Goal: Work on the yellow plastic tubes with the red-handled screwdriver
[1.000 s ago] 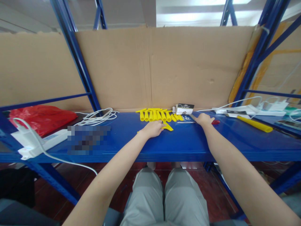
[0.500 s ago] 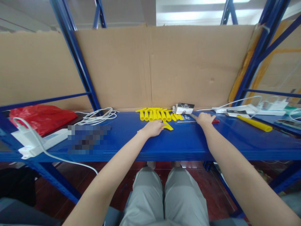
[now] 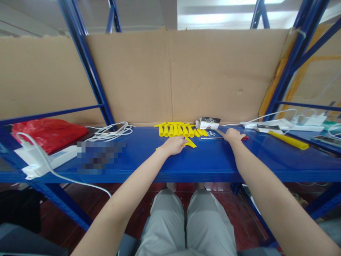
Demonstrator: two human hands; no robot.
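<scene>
On the blue shelf top [image 3: 202, 160], my left hand [image 3: 174, 145] is closed around a yellow plastic piece; one flared end [image 3: 190, 143] sticks out to the right, the middle hidden by my fingers. Behind it stands a row of several yellow T-shaped plastic pieces [image 3: 175, 130]. My right hand [image 3: 233, 135] is closed at the end of a thin grey object [image 3: 220, 133], too small to name. Under that hand runs a thin metal rod [image 3: 211, 138], and a red handle-like end [image 3: 245, 138] shows to its right. Small white bits [image 3: 211, 133] lie left of the hand.
A black-and-white card [image 3: 210, 122] stands by the cardboard back wall [image 3: 226, 78]. To the right are a long yellow tube [image 3: 290, 140] and a white power strip [image 3: 306, 125]. Leftward lie coiled white cable [image 3: 114, 131], a red bag [image 3: 49, 133] and another power strip [image 3: 64, 156].
My right hand has shifted very slightly to the right. The left hand and the yellow pieces stay where they were.
</scene>
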